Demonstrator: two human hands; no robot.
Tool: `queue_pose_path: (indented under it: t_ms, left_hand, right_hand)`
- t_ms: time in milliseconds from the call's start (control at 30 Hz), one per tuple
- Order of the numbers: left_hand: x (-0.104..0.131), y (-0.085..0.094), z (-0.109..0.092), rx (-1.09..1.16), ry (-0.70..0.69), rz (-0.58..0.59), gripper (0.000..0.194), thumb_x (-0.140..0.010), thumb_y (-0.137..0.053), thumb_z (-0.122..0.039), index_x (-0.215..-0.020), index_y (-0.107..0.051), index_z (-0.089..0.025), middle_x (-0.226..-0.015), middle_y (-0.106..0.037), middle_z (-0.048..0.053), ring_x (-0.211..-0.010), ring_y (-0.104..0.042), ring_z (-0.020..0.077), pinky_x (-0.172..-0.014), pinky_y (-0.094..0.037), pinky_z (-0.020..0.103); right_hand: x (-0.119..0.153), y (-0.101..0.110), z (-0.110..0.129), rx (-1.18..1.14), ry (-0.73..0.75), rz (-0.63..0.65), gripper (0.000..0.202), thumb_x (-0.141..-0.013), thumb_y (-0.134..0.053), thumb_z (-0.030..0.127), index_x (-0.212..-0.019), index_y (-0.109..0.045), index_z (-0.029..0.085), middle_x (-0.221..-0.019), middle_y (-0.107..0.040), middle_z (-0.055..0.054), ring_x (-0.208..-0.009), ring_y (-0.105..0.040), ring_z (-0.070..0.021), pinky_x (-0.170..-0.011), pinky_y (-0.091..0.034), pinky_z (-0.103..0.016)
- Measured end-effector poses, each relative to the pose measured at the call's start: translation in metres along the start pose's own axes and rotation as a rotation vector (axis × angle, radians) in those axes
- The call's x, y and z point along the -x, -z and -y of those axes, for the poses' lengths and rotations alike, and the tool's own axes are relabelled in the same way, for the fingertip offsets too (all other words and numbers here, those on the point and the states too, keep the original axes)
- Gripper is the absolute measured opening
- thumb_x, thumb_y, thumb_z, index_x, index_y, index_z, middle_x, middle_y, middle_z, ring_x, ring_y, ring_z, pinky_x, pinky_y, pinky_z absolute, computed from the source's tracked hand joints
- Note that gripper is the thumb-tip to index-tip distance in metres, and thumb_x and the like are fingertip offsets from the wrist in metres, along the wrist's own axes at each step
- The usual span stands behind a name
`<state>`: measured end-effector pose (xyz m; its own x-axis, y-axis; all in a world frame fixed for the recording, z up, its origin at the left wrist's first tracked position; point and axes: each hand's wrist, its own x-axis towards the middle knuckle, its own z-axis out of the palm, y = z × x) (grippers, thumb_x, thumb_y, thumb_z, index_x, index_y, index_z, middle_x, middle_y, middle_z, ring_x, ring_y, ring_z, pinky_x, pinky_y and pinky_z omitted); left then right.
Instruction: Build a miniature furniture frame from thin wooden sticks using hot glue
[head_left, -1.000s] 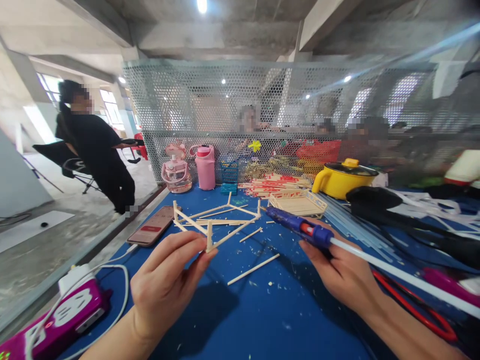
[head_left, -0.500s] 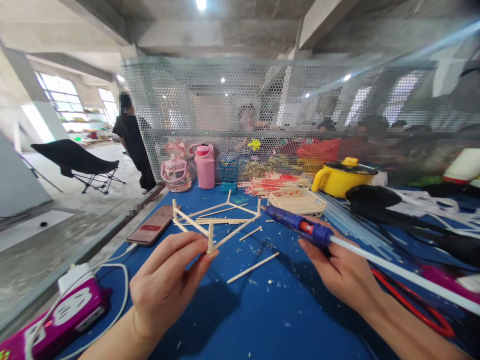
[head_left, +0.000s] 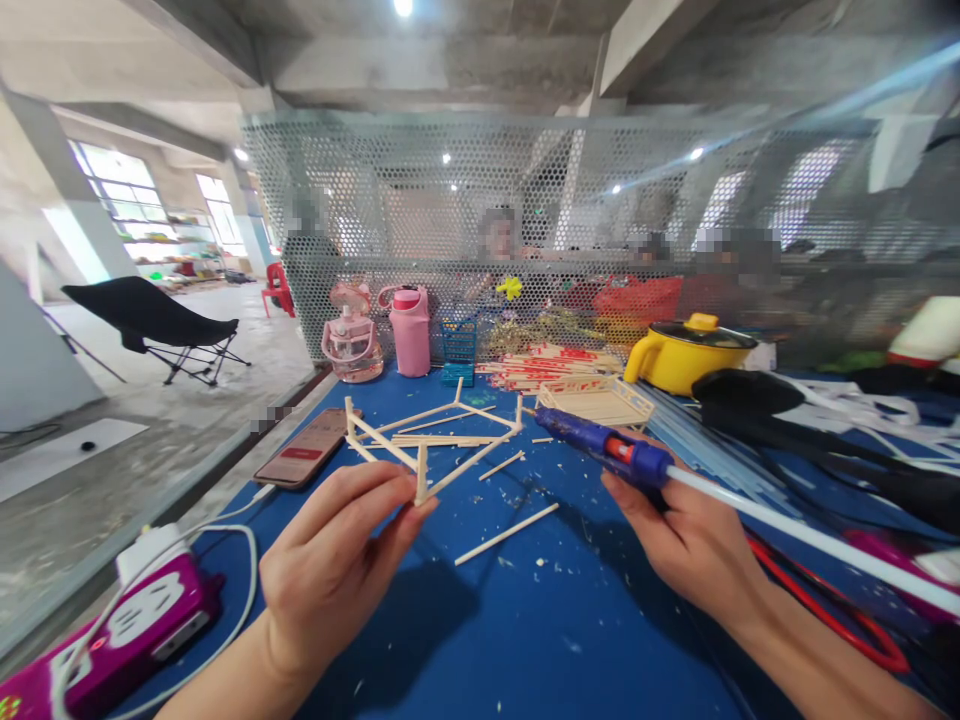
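My left hand (head_left: 349, 540) pinches the near corner of a wooden stick frame (head_left: 472, 465), which has short upright posts at its corners. In my right hand (head_left: 690, 545) is a blue hot glue gun (head_left: 592, 440), with a long white glue stick (head_left: 787, 530) running out of its back. The gun's tip points left, close to the post at the frame's right corner; whether it touches cannot be told. Below the frame, loose sticks lie on the blue tabletop, one of them a single short stick (head_left: 506, 534) nearer to me.
A phone (head_left: 307, 448) and a purple power strip (head_left: 112, 640) with a white cable lie at left. Behind stand a pink bottle (head_left: 410, 335), a clear jug (head_left: 351, 345), red-tipped sticks (head_left: 555, 367), a slatted wooden tray (head_left: 596, 405) and a yellow pot (head_left: 686, 358). A perforated screen (head_left: 420, 220) closes the back.
My right hand has shifted the glue gun slightly right, its tip a little farther from the corner post. My left hand keeps still. A person in black has walked behind the screen.
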<state>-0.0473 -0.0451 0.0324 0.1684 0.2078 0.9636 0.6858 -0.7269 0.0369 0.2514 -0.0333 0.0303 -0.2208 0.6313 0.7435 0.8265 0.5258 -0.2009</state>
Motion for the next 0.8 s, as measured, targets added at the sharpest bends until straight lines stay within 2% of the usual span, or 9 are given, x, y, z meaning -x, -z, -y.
queue_pose_path:
  t_ms: [300, 567, 667, 733, 800]
  left_hand:
    - [0.0011, -0.0001, 0.0001, -0.006, 0.003, 0.007, 0.025, -0.07, -0.074, -0.006, -0.091, -0.065, -0.016, -0.087, -0.069, 0.004, -0.074, -0.067, 0.0132, -0.075, -0.058, 0.025]
    - [-0.0004, 0.0001, -0.0011, 0.002, -0.007, 0.007, 0.025, -0.069, -0.074, -0.004, -0.091, -0.065, -0.014, -0.087, -0.067, 0.004, -0.077, -0.065, 0.0114, -0.076, -0.056, 0.022]
    - [-0.0007, -0.0002, -0.0012, 0.005, -0.001, 0.007, 0.025, -0.07, -0.074, -0.005, -0.091, -0.064, -0.015, -0.086, -0.067, 0.003, -0.077, -0.065, 0.0116, -0.074, -0.056, 0.022]
    - [-0.0005, -0.0006, -0.0007, 0.008, 0.006, 0.002, 0.024, -0.07, -0.073, -0.006, -0.091, -0.064, -0.016, -0.087, -0.067, 0.003, -0.077, -0.065, 0.0116, -0.074, -0.056, 0.022]
    - [0.0, -0.0016, 0.0004, 0.018, 0.035, -0.002, 0.024, -0.071, -0.073, -0.005, -0.091, -0.065, -0.016, -0.087, -0.067, 0.003, -0.077, -0.065, 0.0113, -0.074, -0.056, 0.022]
  right_hand:
    - [-0.0002, -0.0001, 0.0004, 0.0, -0.013, 0.001, 0.036, -0.087, -0.053, 0.03, -0.122, -0.055, 0.021, -0.111, -0.069, -0.008, -0.1, -0.067, -0.0262, -0.082, -0.056, -0.033]
    - [-0.0011, 0.0004, 0.0004, -0.004, 0.018, 0.005, 0.036, -0.088, -0.053, 0.029, -0.123, -0.054, 0.02, -0.114, -0.068, -0.008, -0.103, -0.065, -0.0256, -0.084, -0.055, -0.033]
    - [-0.0012, 0.0008, -0.0029, -0.007, -0.007, -0.032, 0.03, -0.087, -0.054, 0.03, -0.116, -0.059, 0.02, -0.108, -0.07, -0.007, -0.099, -0.067, -0.0252, -0.083, -0.055, -0.033]
    - [-0.0015, 0.0013, -0.003, 0.011, -0.046, -0.083, 0.023, -0.087, -0.054, 0.032, -0.105, -0.063, 0.02, -0.099, -0.071, -0.008, -0.096, -0.067, -0.0263, -0.084, -0.054, -0.034]
    - [-0.0029, 0.0021, -0.0016, 0.037, -0.08, -0.156, 0.022, -0.087, -0.055, 0.033, -0.102, -0.063, 0.019, -0.097, -0.07, -0.01, -0.096, -0.067, -0.0277, -0.087, -0.052, -0.036]
